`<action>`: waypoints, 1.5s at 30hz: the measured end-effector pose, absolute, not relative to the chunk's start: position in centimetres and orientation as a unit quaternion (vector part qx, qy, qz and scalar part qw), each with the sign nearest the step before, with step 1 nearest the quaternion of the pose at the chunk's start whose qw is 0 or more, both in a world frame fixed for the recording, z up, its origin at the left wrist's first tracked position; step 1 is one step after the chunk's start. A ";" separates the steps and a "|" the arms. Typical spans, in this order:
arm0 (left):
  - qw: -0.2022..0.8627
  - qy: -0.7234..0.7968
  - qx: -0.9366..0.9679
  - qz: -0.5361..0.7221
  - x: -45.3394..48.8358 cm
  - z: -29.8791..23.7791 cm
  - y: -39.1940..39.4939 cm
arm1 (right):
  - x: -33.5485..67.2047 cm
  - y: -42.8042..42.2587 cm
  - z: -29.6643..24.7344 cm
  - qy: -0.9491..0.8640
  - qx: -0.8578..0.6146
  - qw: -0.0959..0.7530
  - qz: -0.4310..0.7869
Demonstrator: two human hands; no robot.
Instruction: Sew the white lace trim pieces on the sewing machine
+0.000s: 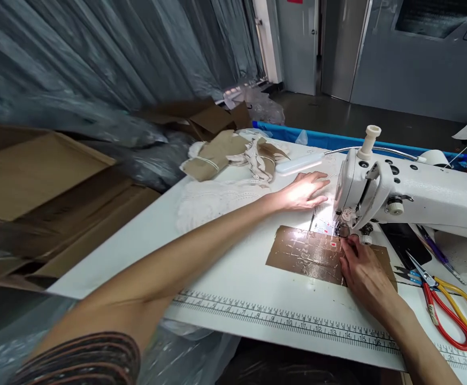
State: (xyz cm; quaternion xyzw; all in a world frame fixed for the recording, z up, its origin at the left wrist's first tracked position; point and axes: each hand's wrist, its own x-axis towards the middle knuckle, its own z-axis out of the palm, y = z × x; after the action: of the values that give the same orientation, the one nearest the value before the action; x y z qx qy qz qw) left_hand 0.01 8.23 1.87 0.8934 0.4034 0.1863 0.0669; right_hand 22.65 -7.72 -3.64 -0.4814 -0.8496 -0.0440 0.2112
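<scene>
My left hand (304,192) lies with its fingers stretched out and spread on the white tabletop, left of the sewing machine's (437,190) lit needle area. Pale eyelet lace fabric (221,198) is spread beside that wrist. My right hand (364,270) is at the presser foot (342,230), its thumb and forefinger drawn together; whatever is between them is too small to make out. Beneath this hand is a brown, taped-over plate (303,254) on the machine bed. A small bunched bit of lace (349,215) hangs by the needle bar.
Scissors with red and yellow handles (453,305), blue thread snips (407,274), a dark phone (405,246) and a pen (437,248) lie at right. Banded fabric bundles (217,155) sit at the back. Cardboard boxes (36,176) stand left. A printed ruler (289,321) runs along the front edge.
</scene>
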 end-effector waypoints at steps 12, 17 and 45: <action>0.064 0.632 0.752 0.176 -11.2 5.1 -1.6 | 22.6 -7.6 -6.4 -0.843 -0.457 0.252 -0.132; 0.079 0.675 0.713 0.172 -10.7 2.7 -3.7 | 22.4 -7.5 -6.1 -0.850 -0.445 0.243 -0.144; 0.642 0.349 0.606 0.316 0.0 3.6 -7.6 | 21.7 -10.2 0.0 -0.743 -0.426 0.191 0.480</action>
State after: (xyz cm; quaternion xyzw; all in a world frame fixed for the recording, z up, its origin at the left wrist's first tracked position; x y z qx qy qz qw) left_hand -0.02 -7.63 3.56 0.6056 0.3488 0.3161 0.6417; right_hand 21.66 -10.20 0.03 -0.4255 -0.7432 0.4798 0.1906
